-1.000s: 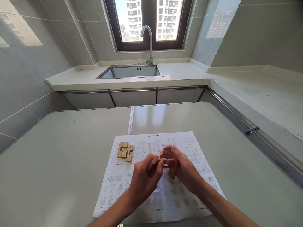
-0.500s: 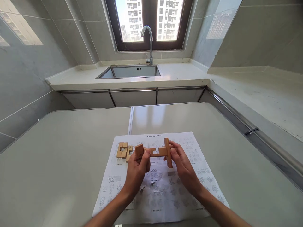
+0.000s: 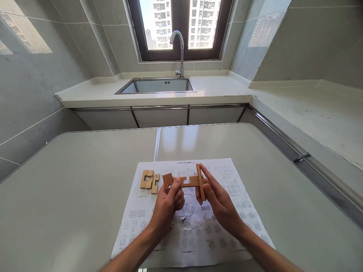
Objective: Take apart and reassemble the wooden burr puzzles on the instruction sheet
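Observation:
A notched wooden assembly (image 3: 193, 181) is held level above a printed sheet (image 3: 198, 247). My left hand (image 3: 169, 198) is closed round its left part, thumb on top, near a square-ended block (image 3: 167, 180). At the right end an upright wooden bar (image 3: 200, 182) crosses the piece. My right hand (image 3: 218, 198) grips this bar between thumb and fingers, the index finger reaching its top. Left of my hands, several lighter wooden pieces (image 3: 146, 179) lie on the sheet, one (image 3: 155, 184) beside the others.
The sheet lies on a pale table (image 3: 70, 189). Beyond its far edge are a white counter (image 3: 215, 86), a sink (image 3: 159, 86) and a faucet (image 3: 181, 53) below a window. A small dark bit (image 3: 184, 219) rests on the sheet.
My right index finger has moved up to the top of the upright bar, and the other fingers show lower behind it. The square-ended block has turned a little in my left hand.

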`<state>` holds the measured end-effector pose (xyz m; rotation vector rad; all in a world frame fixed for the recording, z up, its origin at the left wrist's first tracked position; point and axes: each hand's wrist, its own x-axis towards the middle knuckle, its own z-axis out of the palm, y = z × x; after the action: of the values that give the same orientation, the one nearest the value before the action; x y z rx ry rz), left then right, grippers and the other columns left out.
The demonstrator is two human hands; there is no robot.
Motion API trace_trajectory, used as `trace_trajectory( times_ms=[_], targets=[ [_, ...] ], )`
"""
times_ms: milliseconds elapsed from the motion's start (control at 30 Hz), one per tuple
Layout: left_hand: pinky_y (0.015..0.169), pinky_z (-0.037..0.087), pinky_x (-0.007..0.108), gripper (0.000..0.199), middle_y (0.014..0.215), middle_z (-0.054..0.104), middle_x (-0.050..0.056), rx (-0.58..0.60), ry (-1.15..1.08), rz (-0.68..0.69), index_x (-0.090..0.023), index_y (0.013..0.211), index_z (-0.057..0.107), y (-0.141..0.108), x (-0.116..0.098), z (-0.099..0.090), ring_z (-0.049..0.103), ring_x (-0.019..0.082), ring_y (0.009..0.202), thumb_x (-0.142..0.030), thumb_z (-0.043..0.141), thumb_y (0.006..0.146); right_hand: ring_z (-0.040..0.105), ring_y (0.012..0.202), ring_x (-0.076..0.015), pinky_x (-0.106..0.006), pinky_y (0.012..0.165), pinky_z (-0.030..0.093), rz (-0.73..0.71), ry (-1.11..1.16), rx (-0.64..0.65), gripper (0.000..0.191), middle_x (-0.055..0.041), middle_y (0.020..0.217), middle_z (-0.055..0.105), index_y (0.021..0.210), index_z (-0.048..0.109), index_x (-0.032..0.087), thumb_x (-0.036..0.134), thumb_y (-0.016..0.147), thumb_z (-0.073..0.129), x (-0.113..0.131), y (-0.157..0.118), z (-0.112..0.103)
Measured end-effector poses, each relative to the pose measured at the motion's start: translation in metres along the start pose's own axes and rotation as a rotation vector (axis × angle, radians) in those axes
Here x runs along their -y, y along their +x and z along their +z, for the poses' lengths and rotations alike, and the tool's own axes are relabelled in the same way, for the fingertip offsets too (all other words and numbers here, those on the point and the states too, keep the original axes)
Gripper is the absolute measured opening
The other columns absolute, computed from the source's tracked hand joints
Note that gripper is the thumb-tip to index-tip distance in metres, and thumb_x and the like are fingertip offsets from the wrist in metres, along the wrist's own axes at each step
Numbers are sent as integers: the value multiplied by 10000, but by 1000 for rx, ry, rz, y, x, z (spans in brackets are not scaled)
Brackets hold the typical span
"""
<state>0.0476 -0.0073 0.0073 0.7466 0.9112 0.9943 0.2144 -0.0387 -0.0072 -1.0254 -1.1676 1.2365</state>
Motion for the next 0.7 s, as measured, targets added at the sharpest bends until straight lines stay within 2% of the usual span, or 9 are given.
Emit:
trace_trajectory(
  times_ms=[200, 433, 567, 700],
  targets=[
    [461, 159, 196, 587, 572, 306, -118, 17, -48, -57, -217, 711, 348, -1, 2, 1, 151, 40, 490, -564, 794, 872, 512, 710, -201, -370, 758, 480, 10, 40, 11, 696, 8, 766, 560, 1664, 340, 229, 561, 1075, 503, 1, 0, 1],
    [480, 176, 201, 583, 565, 293, -116, 36, -58, -85, -207, 686, 368, -2, -2, 3, 135, 42, 496, -558, 793, 878, 496, 721, -195, -366, 761, 471, 56, 5, -16, 669, 11, 771, 539, 1659, 354, 277, 561, 1073, 511, -2, -1, 0],
    [473, 152, 211, 598, 553, 252, -117, 44, -61, -117, -208, 658, 363, -3, 2, 4, 118, 45, 497, -583, 767, 891, 478, 683, -200, -375, 781, 490, 56, -19, -67, 680, 26, 710, 497, 1634, 417, 258, 588, 1051, 535, -4, -1, 2],
    [467, 145, 217, 595, 550, 261, -114, 41, -59, -109, -205, 657, 376, -3, 5, 5, 122, 42, 490, -589, 771, 883, 455, 665, -192, -372, 786, 471, 61, -19, -51, 687, 36, 694, 466, 1652, 378, 243, 582, 1068, 501, -3, -2, 3]
  ],
)
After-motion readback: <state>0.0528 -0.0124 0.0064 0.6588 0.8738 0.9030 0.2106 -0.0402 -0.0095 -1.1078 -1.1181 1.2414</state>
